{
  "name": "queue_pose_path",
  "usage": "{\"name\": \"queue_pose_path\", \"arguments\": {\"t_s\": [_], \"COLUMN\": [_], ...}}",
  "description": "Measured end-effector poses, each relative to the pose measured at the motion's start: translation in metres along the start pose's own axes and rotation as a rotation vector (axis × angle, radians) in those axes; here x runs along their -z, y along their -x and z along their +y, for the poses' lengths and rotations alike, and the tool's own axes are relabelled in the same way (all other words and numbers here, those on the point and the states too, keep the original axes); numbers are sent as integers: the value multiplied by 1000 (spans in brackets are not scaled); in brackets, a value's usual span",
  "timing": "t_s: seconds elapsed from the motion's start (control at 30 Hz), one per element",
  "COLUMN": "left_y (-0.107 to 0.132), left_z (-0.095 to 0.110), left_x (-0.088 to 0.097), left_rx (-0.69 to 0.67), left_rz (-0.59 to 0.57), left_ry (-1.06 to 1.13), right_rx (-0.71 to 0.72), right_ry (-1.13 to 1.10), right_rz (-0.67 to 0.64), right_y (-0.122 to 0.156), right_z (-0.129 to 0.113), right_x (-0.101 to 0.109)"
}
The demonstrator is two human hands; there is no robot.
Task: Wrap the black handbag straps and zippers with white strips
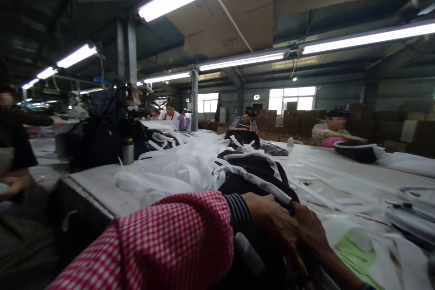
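Honestly, I'd watch that white trim [253, 178] on your black cloth [234, 186]: my guess is that if one hand pulls harder than the other, the trim could twist or pucker, since its end sits right where your hands crowd together. The other risk I'd see is snagging. There's a messy heap of white strips [183, 163] over the left half of the table [98, 179], right up beside the cloth, and a loose one could get dragged along with it. The bottle [128, 152] stands near the left edge, well apart from your hands, so I'd only worry if something tugged that heap hard. As for the hands: your left [272, 217] reaches across with its fingers bent down and close together, lying against your right. Your right [309, 226] looks curled in narrow at the cloth, by the trim's end. Neither one's spread wide, but the fingertips are hidden, so I can't tell you how firmly either is gripping. The cloth itself is toward the table's near edge, running away from you, with the green cloth [356, 251] off to its right.
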State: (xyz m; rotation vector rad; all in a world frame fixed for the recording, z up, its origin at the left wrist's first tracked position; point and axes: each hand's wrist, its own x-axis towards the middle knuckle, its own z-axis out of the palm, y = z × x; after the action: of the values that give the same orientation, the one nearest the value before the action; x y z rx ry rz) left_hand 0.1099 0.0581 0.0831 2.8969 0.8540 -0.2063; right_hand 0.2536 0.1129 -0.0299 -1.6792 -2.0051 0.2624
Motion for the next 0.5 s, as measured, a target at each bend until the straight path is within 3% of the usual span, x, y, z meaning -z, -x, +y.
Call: {"name": "queue_pose_path", "arguments": {"t_s": [0.13,0.27,0.37,0.5], "left_y": [2,16,26,33], "left_z": [2,-1,-6,-12], "left_x": [-21,-48,-52,-51], "left_rx": [-105,-89,-48,7], "left_rz": [-27,137,225,193], "left_ry": [-175,-230,-271,-314], "right_rx": [-17,-25,-9,7], "right_ry": [24,-62,-134,-262], "right_rz": [-2,41,69,49], "right_y": [-2,3,5,7], "right_z": [1,-3,-5,0], "right_x": [0,1,3,5]}}
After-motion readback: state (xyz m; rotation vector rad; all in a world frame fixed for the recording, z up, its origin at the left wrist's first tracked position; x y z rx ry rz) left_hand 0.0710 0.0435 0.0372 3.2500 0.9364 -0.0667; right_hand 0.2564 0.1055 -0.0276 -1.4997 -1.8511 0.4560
